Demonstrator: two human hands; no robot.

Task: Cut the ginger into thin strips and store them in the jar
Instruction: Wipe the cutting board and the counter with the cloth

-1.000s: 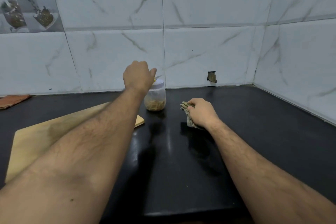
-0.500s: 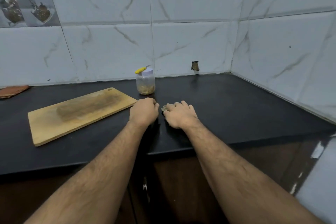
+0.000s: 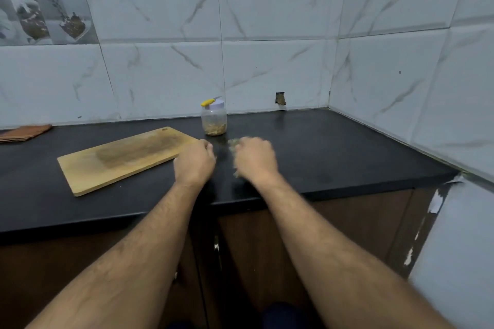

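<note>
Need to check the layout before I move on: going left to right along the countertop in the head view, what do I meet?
Orange cloth → wooden cutting board → left hand → jar with the yellow-handled knife on its lid → right hand, blurred, on a greenish rag → hole in the wall tile.

Open black counter across the right of the frame. Blocked centre by jar near the back wall; blocked left by cutting board, folded cloth at far left.
</note>
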